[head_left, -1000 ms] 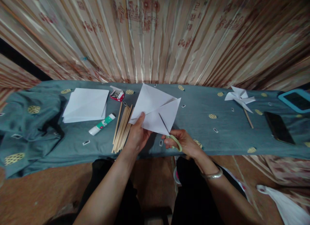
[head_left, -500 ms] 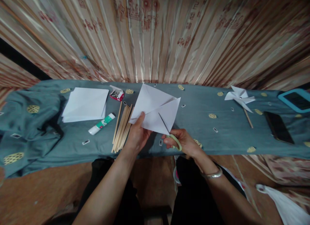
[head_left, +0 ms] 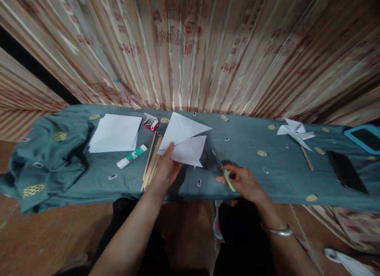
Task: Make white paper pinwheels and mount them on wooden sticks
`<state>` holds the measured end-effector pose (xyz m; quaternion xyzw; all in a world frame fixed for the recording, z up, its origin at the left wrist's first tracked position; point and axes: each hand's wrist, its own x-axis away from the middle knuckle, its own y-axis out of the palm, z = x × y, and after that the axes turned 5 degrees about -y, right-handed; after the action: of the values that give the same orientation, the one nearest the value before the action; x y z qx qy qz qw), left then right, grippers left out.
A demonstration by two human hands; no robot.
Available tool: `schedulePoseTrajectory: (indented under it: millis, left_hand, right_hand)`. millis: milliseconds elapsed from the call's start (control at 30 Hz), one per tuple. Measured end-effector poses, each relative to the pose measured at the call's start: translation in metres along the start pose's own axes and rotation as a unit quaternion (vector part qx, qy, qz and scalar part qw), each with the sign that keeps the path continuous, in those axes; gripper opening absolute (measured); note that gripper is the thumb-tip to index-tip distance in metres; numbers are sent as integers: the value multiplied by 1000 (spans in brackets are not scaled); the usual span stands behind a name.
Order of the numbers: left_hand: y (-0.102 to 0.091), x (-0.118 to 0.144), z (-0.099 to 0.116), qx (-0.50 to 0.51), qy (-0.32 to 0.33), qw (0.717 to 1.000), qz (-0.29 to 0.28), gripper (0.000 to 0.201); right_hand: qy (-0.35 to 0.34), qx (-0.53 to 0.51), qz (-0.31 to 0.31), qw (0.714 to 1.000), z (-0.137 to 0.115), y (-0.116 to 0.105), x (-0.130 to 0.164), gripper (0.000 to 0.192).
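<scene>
A white paper square [head_left: 184,129] with slits cut in from its corners is pinched in my left hand [head_left: 166,169], thumb on top. It is tilted above the cloth, and its cut flaps spread apart. My right hand [head_left: 242,181] grips a pair of scissors [head_left: 228,177] by light green handles, the blades pointing up and left, apart from the paper. Beneath and left of the paper lie several wooden sticks [head_left: 151,165], partly covered by my left hand. A glue stick [head_left: 132,156] rests left of them.
Stacked white paper [head_left: 115,131] lies at left beside a small red box of metal pins [head_left: 151,122]. To the right are a finished paper pinwheel [head_left: 296,130] on a stick, a black phone [head_left: 347,171] and a blue-framed device [head_left: 363,137]. A curtain [head_left: 190,62] hangs behind the cloth-covered table [head_left: 249,129].
The scissors have left the paper, as my right hand moved right with them. The paper's right side is now split into separate flaps. The view has shifted slightly.
</scene>
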<state>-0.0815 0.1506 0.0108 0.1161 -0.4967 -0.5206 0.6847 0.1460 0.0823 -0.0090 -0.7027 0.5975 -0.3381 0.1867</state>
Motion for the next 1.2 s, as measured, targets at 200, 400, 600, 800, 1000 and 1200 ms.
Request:
schedulePoseTrajectory:
  millis: [200,400,600,800,1000,1200]
  left_hand:
    - [-7,-3,-14,-47,-47,998,-12,21]
    - [-15,-4,-35,-116,-78,989,-47,24]
    - [-26,-2,-38,-200,-11,976,-85,33]
    - [-35,4,-31,-279,136,944,-112,53]
    - [-39,18,-12,-424,292,853,-87,52]
    - [-64,10,50,-491,390,778,11,26]
  right_hand:
    - [27,314,208,926,22,-14,-4,48]
    - [-5,373,222,901,32,-10,-11,58]
    - [-1,356,248,901,36,-18,-16,55]
    - [-2,330,250,910,35,-21,-22,65]
    - [-7,337,246,909,36,-16,-30,63]
    - [-19,345,229,910,33,-12,-32,52]
